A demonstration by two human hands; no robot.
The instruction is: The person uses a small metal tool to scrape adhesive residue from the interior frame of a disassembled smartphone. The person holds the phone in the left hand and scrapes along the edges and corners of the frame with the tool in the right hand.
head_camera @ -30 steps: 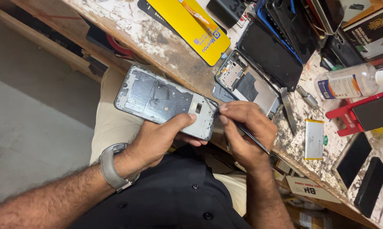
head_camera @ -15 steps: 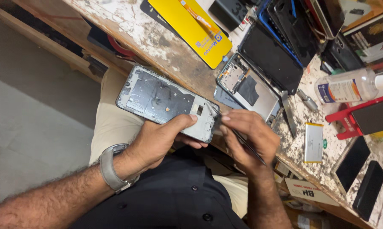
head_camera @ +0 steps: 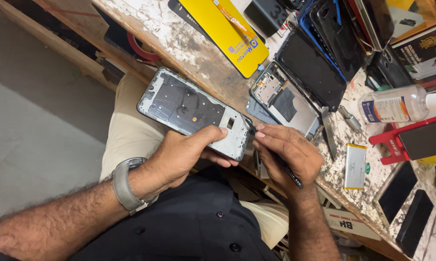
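Two hands at work: my left hand (head_camera: 184,154) grips a grey phone frame (head_camera: 194,112) above my lap, near the surface (head_camera: 198,58) edge, while my right hand (head_camera: 288,154) pinches a thin black tool (head_camera: 291,175) touching the frame's right end.

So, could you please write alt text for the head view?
A person's left hand holds a stripped phone frame over their lap while the right hand works a thin black tool at its corner. Beyond lies a worn workbench cluttered with phone parts.
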